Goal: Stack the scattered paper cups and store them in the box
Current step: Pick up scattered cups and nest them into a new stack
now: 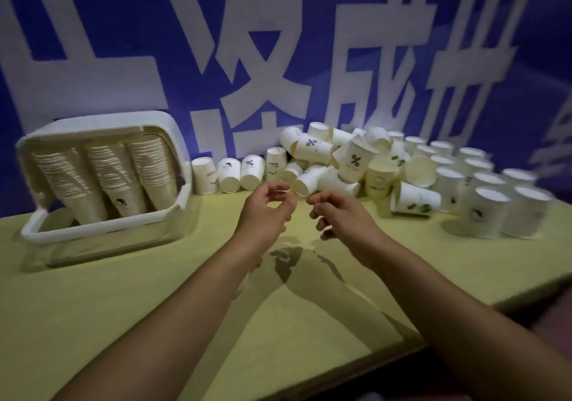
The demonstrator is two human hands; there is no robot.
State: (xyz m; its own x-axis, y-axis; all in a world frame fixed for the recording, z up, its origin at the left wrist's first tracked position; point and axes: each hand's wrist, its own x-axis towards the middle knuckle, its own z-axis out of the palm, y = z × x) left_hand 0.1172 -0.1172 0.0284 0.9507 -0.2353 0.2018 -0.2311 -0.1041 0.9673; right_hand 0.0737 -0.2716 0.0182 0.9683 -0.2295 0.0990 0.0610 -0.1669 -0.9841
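Note:
A heap of white paper cups (349,159) lies at the back of the yellow-green table, some printed with a % sign. More cups (492,205) stand upside down at the right. A white plastic box (102,227) sits at the left, tilted, with three stacks of cups (105,171) leaning inside it. My left hand (266,211) and my right hand (337,214) hover side by side just in front of the heap, fingers loosely curled and apart, holding nothing. The right fingertips are close to a lying cup (309,180).
A blue banner (278,44) with large white characters hangs right behind the table. A row of upside-down cups (229,174) stands between the box and the heap. The table's front edge (464,329) runs diagonally at the lower right.

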